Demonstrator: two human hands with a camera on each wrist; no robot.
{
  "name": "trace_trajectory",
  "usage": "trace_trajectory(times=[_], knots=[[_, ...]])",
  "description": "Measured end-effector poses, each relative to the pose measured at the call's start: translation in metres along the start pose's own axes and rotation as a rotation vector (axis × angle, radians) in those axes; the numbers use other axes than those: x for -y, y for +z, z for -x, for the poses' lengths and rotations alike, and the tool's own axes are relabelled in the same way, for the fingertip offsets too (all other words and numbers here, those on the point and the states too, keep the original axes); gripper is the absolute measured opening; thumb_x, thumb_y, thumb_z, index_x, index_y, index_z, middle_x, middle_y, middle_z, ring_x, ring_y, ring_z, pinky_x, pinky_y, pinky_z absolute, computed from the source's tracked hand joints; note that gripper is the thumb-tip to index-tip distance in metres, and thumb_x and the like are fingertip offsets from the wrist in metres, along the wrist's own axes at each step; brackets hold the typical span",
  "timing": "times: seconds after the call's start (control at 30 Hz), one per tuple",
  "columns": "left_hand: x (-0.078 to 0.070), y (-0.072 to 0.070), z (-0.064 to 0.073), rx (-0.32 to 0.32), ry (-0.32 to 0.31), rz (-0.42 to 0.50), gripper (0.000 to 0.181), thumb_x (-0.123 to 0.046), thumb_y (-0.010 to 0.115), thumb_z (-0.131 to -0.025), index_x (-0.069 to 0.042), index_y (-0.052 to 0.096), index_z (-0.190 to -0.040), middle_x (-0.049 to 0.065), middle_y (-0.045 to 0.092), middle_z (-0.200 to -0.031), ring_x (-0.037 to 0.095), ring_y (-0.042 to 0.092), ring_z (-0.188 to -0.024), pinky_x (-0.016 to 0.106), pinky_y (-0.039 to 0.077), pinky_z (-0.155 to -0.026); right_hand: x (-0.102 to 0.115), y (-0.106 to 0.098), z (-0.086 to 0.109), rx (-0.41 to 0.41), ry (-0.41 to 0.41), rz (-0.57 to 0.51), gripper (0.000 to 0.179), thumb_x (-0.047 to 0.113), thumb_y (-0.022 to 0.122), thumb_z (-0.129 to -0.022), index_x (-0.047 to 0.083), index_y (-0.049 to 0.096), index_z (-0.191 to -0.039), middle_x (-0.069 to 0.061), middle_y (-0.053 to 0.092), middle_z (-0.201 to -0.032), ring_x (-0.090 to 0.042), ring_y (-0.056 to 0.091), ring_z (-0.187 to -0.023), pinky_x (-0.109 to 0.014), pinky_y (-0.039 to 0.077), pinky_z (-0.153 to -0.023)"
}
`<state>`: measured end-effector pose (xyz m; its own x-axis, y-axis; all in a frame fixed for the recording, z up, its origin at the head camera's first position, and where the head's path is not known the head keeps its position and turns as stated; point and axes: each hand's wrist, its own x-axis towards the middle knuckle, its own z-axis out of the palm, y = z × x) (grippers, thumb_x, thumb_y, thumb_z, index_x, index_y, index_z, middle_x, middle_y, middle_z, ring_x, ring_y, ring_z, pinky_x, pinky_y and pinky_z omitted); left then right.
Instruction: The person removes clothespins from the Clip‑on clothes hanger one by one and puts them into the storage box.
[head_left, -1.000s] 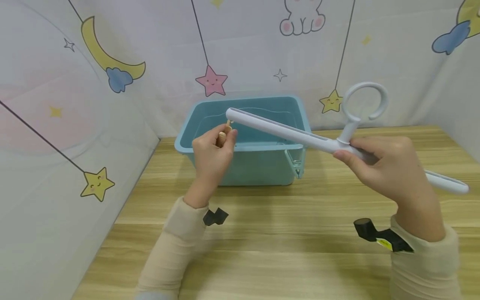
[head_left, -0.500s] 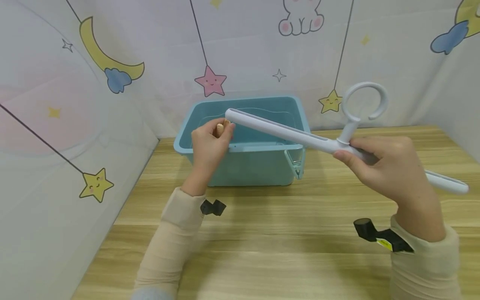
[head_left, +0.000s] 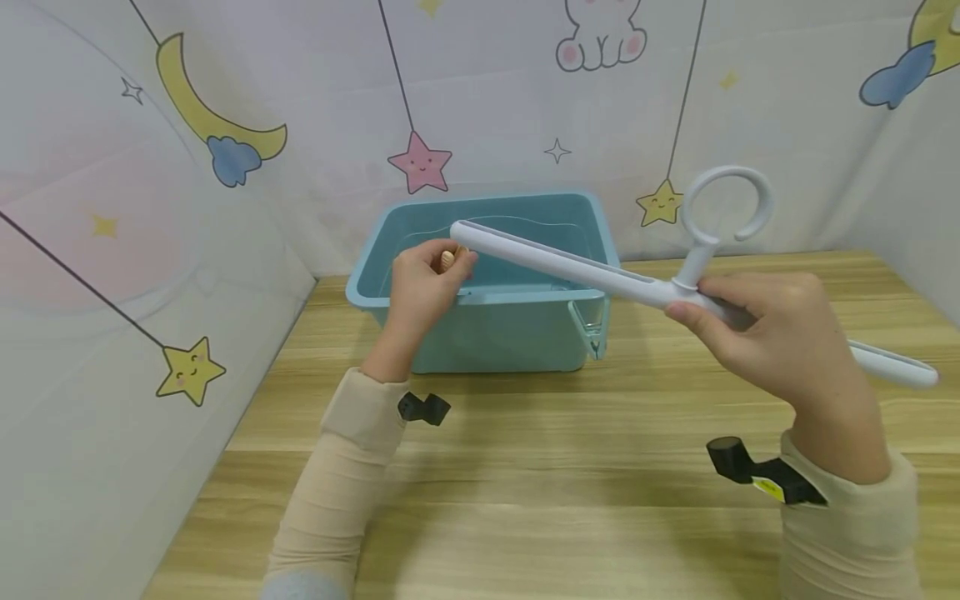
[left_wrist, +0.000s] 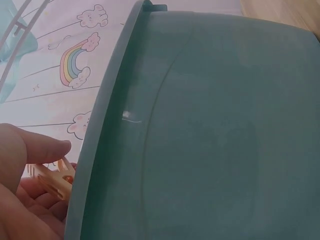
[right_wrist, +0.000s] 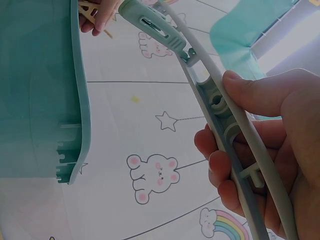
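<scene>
In the head view my left hand (head_left: pixel 420 287) pinches a small beige clothespin (head_left: pixel 447 261) just under the left tip of a white bar-shaped hanger (head_left: pixel 555 260). The left wrist view shows the clothespin (left_wrist: pixel 56 181) between thumb and fingers; whether it touches the hanger I cannot tell. My right hand (head_left: pixel 787 333) grips the hanger by its middle, below the open ring hook (head_left: pixel 726 170). From the hanger's left arm hangs a green clothespin (head_left: pixel 595 337), also visible as a green clothespin (right_wrist: pixel 155 27) at the top of the right wrist view.
A blue-green plastic tub (head_left: pixel 502 337) stands on the wood-grain table (head_left: pixel 570 483), behind and below the hanger's left arm. Its rim lies close to my left hand. White fabric walls (head_left: pixel 495 100) with printed stars and moons enclose the back and sides.
My left hand has risen slightly with the beige clothespin, then shifted a little right, bringing it closer under the hanger's tip. The right hand and hanger stay nearly still.
</scene>
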<state>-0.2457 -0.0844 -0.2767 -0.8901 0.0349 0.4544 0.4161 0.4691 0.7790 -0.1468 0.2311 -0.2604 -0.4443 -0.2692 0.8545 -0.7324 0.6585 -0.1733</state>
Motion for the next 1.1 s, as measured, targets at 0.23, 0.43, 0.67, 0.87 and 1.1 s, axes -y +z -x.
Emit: trace_trajectory(times=[0.23,0.43,0.67,0.87,1.1], knots=[[0.0008,-0.0008,0.0002,0.037,-0.011,-0.019,0.018,-0.019,0.067,-0.091,-0.002,0.071,-0.086,0.007,0.060,-0.065,0.014,0.039,-0.054,0.025,0.029,-0.048,-0.0013,0.0006,0.0014,0.011,-0.004,-0.002,0.058,0.059,0.054,-0.091,0.007,0.064,-0.066,0.011,0.042,-0.052,0.004,0.029,-0.050,-0.013,0.023,-0.046],[0.0010,-0.0013,0.0014,0.054,0.017,-0.032,0.017,-0.017,0.066,-0.090,-0.001,0.067,-0.082,0.003,0.049,-0.058,0.014,0.039,-0.052,0.027,0.030,-0.047,-0.0023,-0.0009,0.0022,0.066,0.005,0.001,0.057,0.057,0.055,-0.091,0.005,0.068,-0.071,0.010,0.044,-0.054,0.004,0.032,-0.051,-0.013,0.026,-0.047],[0.0028,-0.0018,0.0025,0.097,0.021,-0.002,0.018,-0.015,0.064,-0.091,-0.001,0.065,-0.079,0.011,0.064,-0.068,0.016,0.051,-0.059,0.028,0.037,-0.051,-0.0011,0.0000,0.0018,0.048,0.005,-0.008,0.059,0.059,0.053,-0.091,0.006,0.066,-0.069,0.011,0.041,-0.052,0.004,0.029,-0.050,-0.013,0.023,-0.046],[0.0006,-0.0021,0.0036,0.113,0.002,-0.018,0.017,-0.015,0.065,-0.091,-0.001,0.065,-0.081,0.011,0.065,-0.070,0.018,0.053,-0.061,0.028,0.038,-0.053,-0.0012,0.0004,0.0020,0.037,0.000,-0.003,0.056,0.059,0.053,-0.092,0.010,0.063,-0.066,0.013,0.038,-0.051,0.005,0.027,-0.049,-0.013,0.021,-0.046],[0.0011,-0.0023,0.0029,0.130,-0.009,-0.038,0.018,-0.014,0.066,-0.090,0.001,0.072,-0.097,0.014,0.070,-0.085,0.019,0.060,-0.071,0.026,0.045,-0.060,-0.0015,-0.0022,0.0011,0.083,0.006,0.000,0.055,0.059,0.051,-0.092,0.011,0.063,-0.068,0.013,0.037,-0.053,0.004,0.028,-0.050,-0.014,0.023,-0.046]])
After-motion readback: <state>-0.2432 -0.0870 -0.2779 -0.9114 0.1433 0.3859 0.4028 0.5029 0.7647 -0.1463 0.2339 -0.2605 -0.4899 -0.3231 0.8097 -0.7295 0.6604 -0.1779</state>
